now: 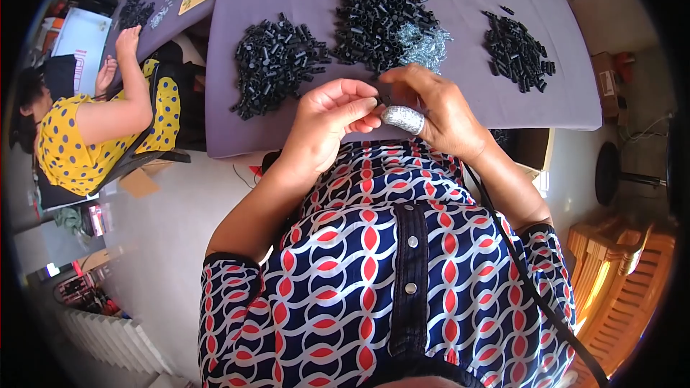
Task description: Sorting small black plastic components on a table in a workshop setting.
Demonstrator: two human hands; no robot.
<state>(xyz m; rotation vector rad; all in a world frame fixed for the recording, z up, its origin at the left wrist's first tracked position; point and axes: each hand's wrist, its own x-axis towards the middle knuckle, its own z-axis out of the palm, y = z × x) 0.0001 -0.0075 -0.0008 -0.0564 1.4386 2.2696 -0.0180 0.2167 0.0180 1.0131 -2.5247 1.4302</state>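
My left hand (pixel 336 115) and my right hand (pixel 438 111) meet over the near edge of the cloth-covered table (pixel 460 93). Both are closed in a pinch around a small black part (pixel 383 100), mostly hidden by the fingers. A grey knitted finger cover (pixel 403 120) wraps my right thumb. Just beyond my hands lies a big heap of short black tubes (pixel 370 25), with small clear-silver pieces (pixel 424 47) on its right side. Another pile of black tubes (pixel 273 61) is to the left, and a smaller black pile (pixel 519 50) lies to the right.
On the left a person in a yellow dotted top (pixel 93 129) sits at another table bearing black and silver pieces. A wooden bench (pixel 625 287) stands at the lower right. Beneath the table's right side is an open box (pixel 532 151). Cardboard boxes (pixel 609 86) stand farther right.
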